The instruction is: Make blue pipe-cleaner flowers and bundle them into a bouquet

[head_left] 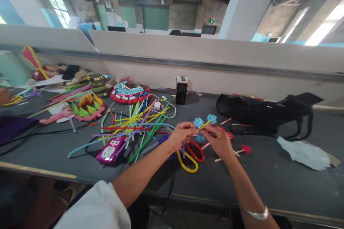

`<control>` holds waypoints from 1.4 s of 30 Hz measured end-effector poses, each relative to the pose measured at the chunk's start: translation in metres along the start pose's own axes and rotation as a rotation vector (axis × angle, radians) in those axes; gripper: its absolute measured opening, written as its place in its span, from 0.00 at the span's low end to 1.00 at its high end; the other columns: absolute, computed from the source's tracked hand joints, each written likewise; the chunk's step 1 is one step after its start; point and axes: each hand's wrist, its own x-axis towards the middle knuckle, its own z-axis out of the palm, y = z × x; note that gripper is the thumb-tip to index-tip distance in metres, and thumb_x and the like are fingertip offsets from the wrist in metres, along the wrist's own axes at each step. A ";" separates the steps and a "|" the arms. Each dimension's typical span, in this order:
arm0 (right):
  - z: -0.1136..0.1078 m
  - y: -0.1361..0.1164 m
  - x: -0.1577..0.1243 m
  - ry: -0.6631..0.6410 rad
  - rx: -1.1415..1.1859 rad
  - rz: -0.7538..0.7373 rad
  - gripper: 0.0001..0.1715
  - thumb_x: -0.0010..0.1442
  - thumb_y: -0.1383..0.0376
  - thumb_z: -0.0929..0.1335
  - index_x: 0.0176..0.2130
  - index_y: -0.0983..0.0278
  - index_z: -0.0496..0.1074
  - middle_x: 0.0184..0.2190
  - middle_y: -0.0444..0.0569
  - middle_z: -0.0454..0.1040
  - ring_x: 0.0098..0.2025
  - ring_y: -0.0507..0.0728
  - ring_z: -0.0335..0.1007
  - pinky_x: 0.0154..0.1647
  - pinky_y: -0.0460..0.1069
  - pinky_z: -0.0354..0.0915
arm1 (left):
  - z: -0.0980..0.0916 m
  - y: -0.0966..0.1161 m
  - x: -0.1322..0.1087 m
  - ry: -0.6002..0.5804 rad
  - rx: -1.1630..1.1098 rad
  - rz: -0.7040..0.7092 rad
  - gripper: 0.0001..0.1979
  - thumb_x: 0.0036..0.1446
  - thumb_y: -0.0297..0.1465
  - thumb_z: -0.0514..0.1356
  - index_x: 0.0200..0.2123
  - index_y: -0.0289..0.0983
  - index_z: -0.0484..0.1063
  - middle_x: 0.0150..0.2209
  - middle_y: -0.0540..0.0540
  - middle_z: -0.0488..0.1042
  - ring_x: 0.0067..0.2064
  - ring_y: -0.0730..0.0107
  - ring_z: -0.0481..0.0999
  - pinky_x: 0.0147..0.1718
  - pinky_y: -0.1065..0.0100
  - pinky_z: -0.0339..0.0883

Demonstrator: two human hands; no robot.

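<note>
Above the grey table, both my hands are pinched together around a small bunch of blue craft flowers on a yellow stem. My left hand grips the bunch from the left, its thumb and fingers closed. From the right, my right hand has its fingertips closed at the stem's lower end. Another blue flower hangs below the fingers; its join is hidden. Under the hands lie a yellow loop and a red loop. Pink flowers on flat sticks lie beside my right forearm.
Colourful strips lie piled left of my hands, near a purple power strip. A phone stands behind. To the right are a black bag and white crumpled sheet. Another person's hand shows far left.
</note>
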 end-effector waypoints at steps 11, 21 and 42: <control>0.001 -0.001 0.002 -0.020 0.165 0.098 0.11 0.53 0.61 0.70 0.35 0.62 0.79 0.31 0.47 0.79 0.33 0.56 0.72 0.36 0.49 0.65 | -0.006 -0.005 0.004 -0.060 0.030 0.035 0.19 0.39 0.35 0.72 0.33 0.33 0.72 0.25 0.51 0.71 0.24 0.77 0.70 0.17 0.77 0.56; 0.006 -0.007 -0.001 0.018 0.402 0.347 0.22 0.46 0.56 0.74 0.40 0.65 0.79 0.16 0.39 0.64 0.18 0.47 0.54 0.18 0.44 0.48 | -0.015 -0.005 0.007 -0.141 -0.098 -0.078 0.16 0.40 0.33 0.72 0.30 0.31 0.73 0.25 0.48 0.72 0.23 0.78 0.69 0.19 0.76 0.57; 0.006 -0.003 -0.001 -0.111 0.523 0.428 0.16 0.43 0.58 0.76 0.32 0.64 0.79 0.29 0.49 0.80 0.31 0.58 0.75 0.31 0.49 0.69 | -0.027 0.002 0.011 -0.308 0.035 -0.352 0.12 0.45 0.33 0.67 0.27 0.31 0.69 0.17 0.56 0.59 0.15 0.90 0.44 0.14 0.78 0.36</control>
